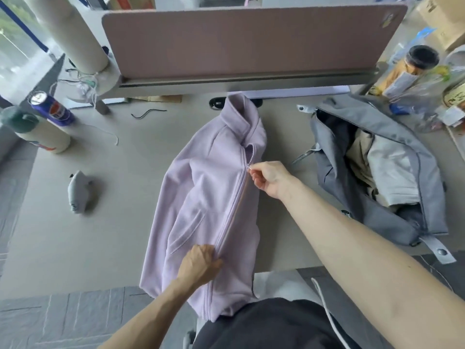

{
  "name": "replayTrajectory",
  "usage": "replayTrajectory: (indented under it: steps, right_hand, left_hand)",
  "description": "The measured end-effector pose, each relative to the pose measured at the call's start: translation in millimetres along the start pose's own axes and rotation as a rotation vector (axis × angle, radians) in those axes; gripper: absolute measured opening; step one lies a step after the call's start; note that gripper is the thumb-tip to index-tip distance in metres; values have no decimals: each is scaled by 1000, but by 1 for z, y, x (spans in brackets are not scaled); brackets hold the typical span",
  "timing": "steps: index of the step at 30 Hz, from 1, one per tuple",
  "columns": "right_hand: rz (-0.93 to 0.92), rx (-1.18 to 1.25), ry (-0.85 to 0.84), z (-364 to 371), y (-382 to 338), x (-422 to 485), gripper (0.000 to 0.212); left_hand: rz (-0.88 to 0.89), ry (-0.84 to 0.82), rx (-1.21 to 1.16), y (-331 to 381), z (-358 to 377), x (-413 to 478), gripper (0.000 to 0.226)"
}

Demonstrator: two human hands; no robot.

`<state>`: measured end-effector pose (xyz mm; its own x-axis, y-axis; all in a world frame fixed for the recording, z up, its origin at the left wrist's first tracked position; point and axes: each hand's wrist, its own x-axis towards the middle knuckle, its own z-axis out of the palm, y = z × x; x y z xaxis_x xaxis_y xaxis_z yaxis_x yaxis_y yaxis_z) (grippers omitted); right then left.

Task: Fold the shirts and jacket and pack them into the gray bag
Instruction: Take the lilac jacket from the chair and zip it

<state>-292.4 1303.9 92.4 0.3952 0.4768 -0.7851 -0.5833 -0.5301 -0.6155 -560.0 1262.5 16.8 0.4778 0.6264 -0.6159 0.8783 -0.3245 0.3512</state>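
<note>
The blue can [54, 110] at the left of the desk [113, 197] bears the round red, white and blue Pepsi emblem, but no lettering on it can be read. The pale bottle [42, 138] just beside it carries red and blue print, too blurred to read. Dark marks on the yellow pack [456, 96] at the right edge and print on the cardboard box [439, 20] are also illegible.

Soft, even daylight comes from the far-left window [12, 46]; shadows are faint, the edges bow, and detail is slightly soft.
</note>
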Motion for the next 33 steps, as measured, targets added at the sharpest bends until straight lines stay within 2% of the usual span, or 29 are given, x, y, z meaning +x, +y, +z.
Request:
replayTrajectory:
  steps: [7,12,15,20,24,27,33]
  right_hand:
    - [-38,-51,-54,8,-44,28,11]
    - [-1,-144,-174,5,-59,40,14]
    - [24,-181,-226,0,-62,49,15]
    - [56,-160,-229,-8,-70,68,16]
    - [84,75,-174,-11,-92,94,13]
    - [87,63,-204,-7,-103,110,10]
    - [73,44,-211,7,-124,135,7]
  left_hand:
    - [-46,-73,56,13,-13,11,43]
    - [-23,310,-41,84,-68,57,62]
    - [-60,420,-32,133,-101,97,61]
    - [-43,355,155,149,-109,141,23]
    - [-51,342,107,127,-92,139,34]
    - [-82,320,49,114,-80,134,43]
    - [-122,329,-34,112,-81,137,46]
